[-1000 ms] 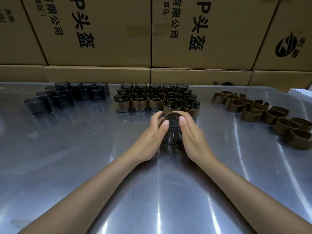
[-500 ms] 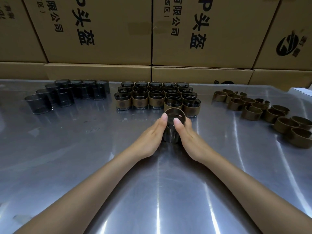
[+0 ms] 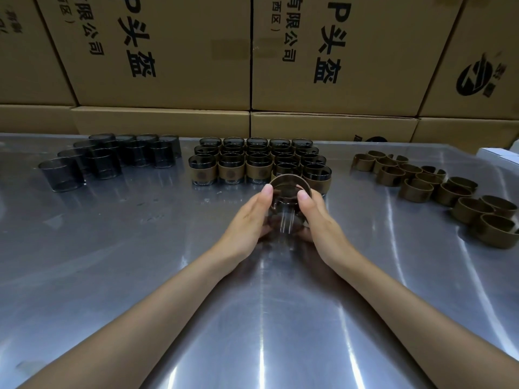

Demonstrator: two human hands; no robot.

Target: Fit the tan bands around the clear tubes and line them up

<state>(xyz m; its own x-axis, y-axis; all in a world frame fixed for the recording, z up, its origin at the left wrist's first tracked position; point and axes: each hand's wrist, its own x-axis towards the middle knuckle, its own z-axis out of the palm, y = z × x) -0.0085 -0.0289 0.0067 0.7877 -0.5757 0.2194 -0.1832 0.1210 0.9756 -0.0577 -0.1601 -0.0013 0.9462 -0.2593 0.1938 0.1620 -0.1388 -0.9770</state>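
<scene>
A clear tube [image 3: 284, 220] stands on the steel table between both hands, with a tan band [image 3: 290, 181] sitting around its top rim. My left hand [image 3: 247, 220] grips the tube from the left and my right hand [image 3: 317, 220] from the right; both thumbs press on the band's upper edge. Just behind them, several banded tubes [image 3: 258, 162] stand in neat rows. Bare clear tubes [image 3: 106, 160] cluster at the far left. Loose tan bands [image 3: 438, 189] lie scattered at the right.
Stacked cardboard boxes [image 3: 252, 57] form a wall along the table's far edge. A white box corner [image 3: 502, 155] shows at the far right. The steel table [image 3: 140, 276] stretches bare toward me.
The tube and both hands have shifted slightly away from me, toward the rows. The thumbs have moved onto the band's top edge, with the band sitting at the tube's top.
</scene>
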